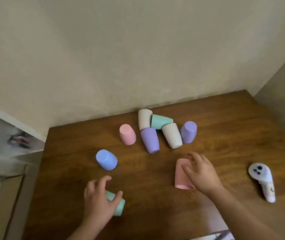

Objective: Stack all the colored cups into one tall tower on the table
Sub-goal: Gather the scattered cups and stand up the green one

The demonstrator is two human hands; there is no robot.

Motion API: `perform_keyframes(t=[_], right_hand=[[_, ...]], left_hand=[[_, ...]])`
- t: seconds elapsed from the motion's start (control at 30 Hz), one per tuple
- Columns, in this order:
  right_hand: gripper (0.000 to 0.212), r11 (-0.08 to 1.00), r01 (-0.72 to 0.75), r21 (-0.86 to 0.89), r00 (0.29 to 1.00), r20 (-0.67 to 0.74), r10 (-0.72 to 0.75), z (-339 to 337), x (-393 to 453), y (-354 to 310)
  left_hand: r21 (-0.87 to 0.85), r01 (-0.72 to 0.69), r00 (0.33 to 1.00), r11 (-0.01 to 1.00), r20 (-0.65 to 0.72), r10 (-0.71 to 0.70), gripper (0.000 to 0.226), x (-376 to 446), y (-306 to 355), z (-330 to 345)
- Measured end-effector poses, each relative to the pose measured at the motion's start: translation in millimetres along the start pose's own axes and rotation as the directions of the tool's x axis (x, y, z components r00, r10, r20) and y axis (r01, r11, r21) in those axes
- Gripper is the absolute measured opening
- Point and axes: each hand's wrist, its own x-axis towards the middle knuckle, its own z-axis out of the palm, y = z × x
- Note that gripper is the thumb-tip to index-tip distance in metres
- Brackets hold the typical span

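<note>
Your left hand [98, 203] is curled over a mint-green cup [119, 205] near the front left of the wooden bench [225, 122]; the fingers [103, 181] arch over its top and the thumb presses its side, so you have hold of it. The cup sits base up and tilted, partly hidden under your palm.

Your right hand [202, 174] lies across a pink cup [181, 175] that rests on its side, its open rim toward you. The fingers are spread and only loosely bent over the cup's wall; motion blur hides whether they actually grip it or just touch it.

The other cups are all plain, matte, pastel tumblers that widen toward the rim. A blue cup [106, 159] stands alone, mouth down, just beyond your left hand. Farther back a second pink cup [127, 134] stands mouth down too. Beside it is a huddle against the wall: a cream cup [144, 118], a second green cup [160, 121] lying on its side behind, a purple cup [150, 140] leaning at the front, another cream cup [172, 135] touching the green one, and a second purple cup [188, 132] at the right end.

A white handheld controller [263, 181] lies on the bench well to the right of your right hand.
</note>
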Motion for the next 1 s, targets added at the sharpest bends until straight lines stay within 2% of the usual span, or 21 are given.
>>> perform_keyframes(t=[0.07,0.1,0.13,0.17,0.23,0.3,0.37,0.47,0.63,0.77,0.87,0.93,1.0], right_hand=[[0.072,0.997,0.048,-0.057,0.998,-0.026,-0.05,20,6,28],[0.078,0.995,0.084,-0.057,0.996,-0.022,-0.086,28,4,40],[0.081,0.989,0.138,-0.05,0.99,-0.027,-0.14,36,4,52],[0.081,0.98,0.196,-0.025,0.979,-0.044,-0.197,45,4,62],[0.077,0.96,0.275,0.047,0.956,-0.119,-0.268,61,9,74],[0.072,0.941,0.317,0.12,0.933,-0.22,-0.286,70,26,73],[0.067,0.93,0.325,0.173,0.925,-0.261,-0.275,76,44,68],[0.064,0.895,0.371,0.249,0.916,-0.26,-0.307,85,56,67],[0.055,0.858,0.491,0.154,0.851,-0.297,-0.433,94,49,85],[0.055,0.857,0.48,0.189,0.853,-0.33,-0.405,97,48,86],[0.06,0.874,0.469,0.127,0.853,-0.323,-0.411,100,46,83],[0.054,0.889,0.445,0.11,0.858,-0.335,-0.389,99,37,77],[0.046,0.908,0.384,0.168,0.88,-0.365,-0.304,97,25,72]], left_hand=[[0.126,-0.06,0.998,0.99,0.015,0.059,0.083,7,-9,23],[0.19,-0.137,0.991,0.972,0.036,0.132,0.086,6,-15,32],[0.23,-0.226,0.972,0.947,-0.005,0.233,0.082,10,-23,40],[0.238,-0.295,0.952,0.925,-0.012,0.306,0.074,13,-27,46],[0.212,-0.421,0.882,0.882,-0.134,0.453,0.051,27,-31,59],[0.183,-0.547,0.768,0.817,-0.278,0.577,0.029,50,-22,71],[0.19,-0.655,0.658,0.731,-0.332,0.676,0.018,72,-4,87],[0.205,-0.741,0.551,0.64,-0.358,0.753,0.024,88,10,111],[0.16,-0.81,0.469,0.564,-0.4,0.787,0.027,85,-2,120],[0.02,-0.823,0.475,0.568,-0.525,0.706,0.031,83,-21,119],[0.019,-0.765,0.499,0.644,-0.616,0.61,0.028,82,-22,123],[-0.009,-0.69,0.558,0.724,-0.643,0.524,0.03,72,-13,126],[-0.092,-0.624,0.65,0.776,-0.612,0.45,0.041,57,-6,122]])
